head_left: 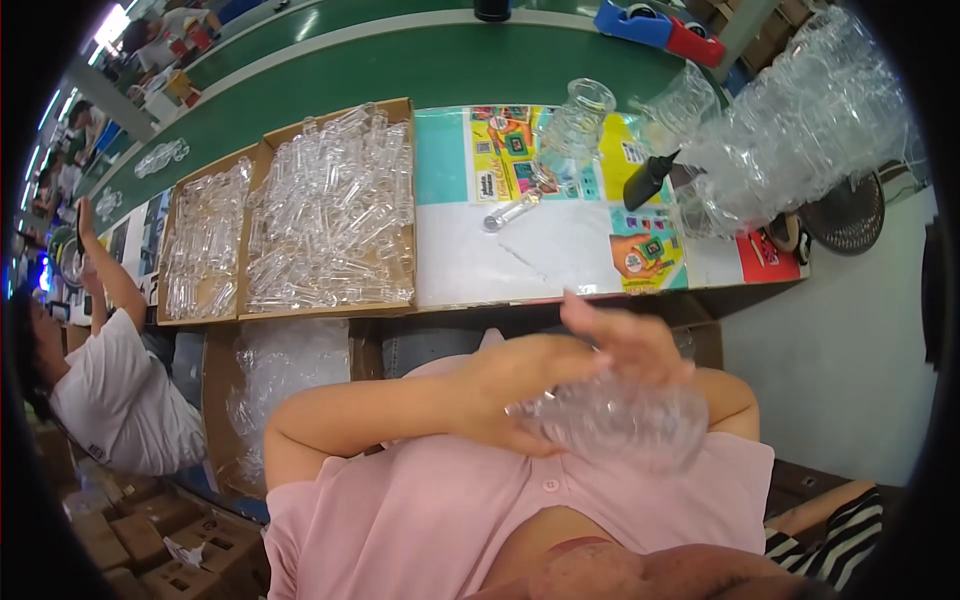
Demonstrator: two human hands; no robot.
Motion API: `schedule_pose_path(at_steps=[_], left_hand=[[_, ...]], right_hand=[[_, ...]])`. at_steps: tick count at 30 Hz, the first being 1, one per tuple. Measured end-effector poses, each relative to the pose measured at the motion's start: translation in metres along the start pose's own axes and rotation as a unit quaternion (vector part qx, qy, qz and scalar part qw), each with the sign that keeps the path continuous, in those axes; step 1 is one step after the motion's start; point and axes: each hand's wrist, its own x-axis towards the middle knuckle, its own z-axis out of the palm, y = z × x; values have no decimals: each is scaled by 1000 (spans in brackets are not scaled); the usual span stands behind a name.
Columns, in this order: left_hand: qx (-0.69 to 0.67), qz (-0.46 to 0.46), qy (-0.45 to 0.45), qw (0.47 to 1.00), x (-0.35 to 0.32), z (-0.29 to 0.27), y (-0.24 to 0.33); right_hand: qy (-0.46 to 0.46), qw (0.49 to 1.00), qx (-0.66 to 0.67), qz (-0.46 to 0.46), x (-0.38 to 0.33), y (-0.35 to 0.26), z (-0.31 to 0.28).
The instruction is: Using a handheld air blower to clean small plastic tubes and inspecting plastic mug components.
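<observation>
Hands: left hand (520, 385), right hand (625, 345) grip clear plastic piece (620, 420) | cardboard boxes (400, 108) beyond

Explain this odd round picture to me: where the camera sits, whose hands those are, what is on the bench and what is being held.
There is no machine here. The one picture comes from a wide fisheye camera worn on a person's head, looking down, so straight edges bend near the rim. The person wears a pink shirt. Their left hand and right hand together clasp a clear plastic piece close to the chest. Ahead lies a worktable with two cardboard boxes of clear plastic tubes, a single loose tube, a clear jar-like piece and a stack of clear plastic shells. A green conveyor belt runs behind. A co-worker in a white shirt sits at the left.
</observation>
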Motion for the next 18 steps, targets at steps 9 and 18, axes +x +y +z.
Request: schedule_pose_path(at_steps=[9,18], left_hand=[[14,-7,-23,1000,-26,18,-9],[-499,-241,267,789,-2,-13,-30]], right_hand=[[-99,992,-56,-59,-16,33,-15],[189,917,319,150,89,25,-39]])
